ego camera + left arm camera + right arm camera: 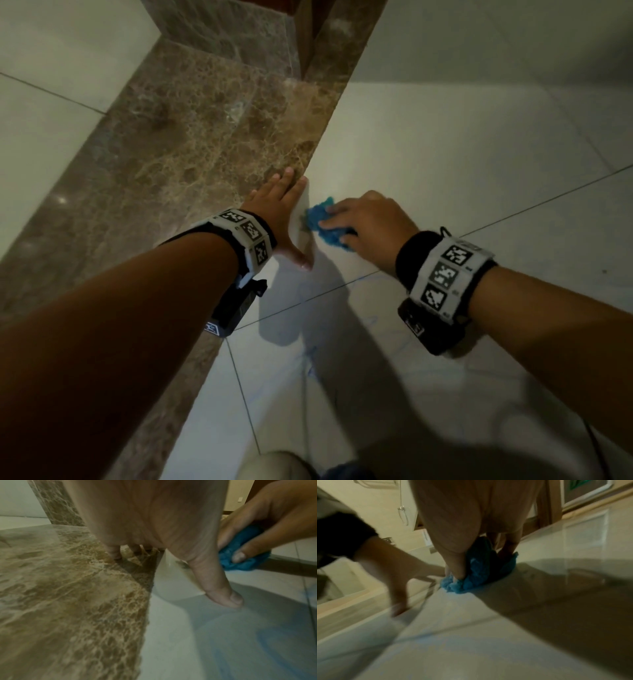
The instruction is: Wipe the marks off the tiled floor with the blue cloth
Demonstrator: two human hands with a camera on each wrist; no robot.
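Observation:
My right hand point(359, 219) grips a bunched blue cloth point(323, 224) and presses it on the pale tiled floor point(479, 171). The cloth point(243, 555) sits just right of my left hand point(284, 212), whose straight fingers press flat across the edge between the brown marble strip point(178, 154) and the pale tile. Its thumb point(221, 588) reaches out onto the pale tile. In the right wrist view the cloth point(476, 577) bulges out under my thumb and fingers. Faint blue scribble marks point(310, 363) run over the tile nearer to me, and a dark smudge point(301, 219) lies beside the cloth.
The marble strip runs diagonally from lower left to a marble-clad corner point(239, 37) at the top. Grout lines point(513, 212) cross the pale tiles. My knee point(274, 466) shows at the bottom edge. A blue smear point(278, 642) tints the tile near my left thumb.

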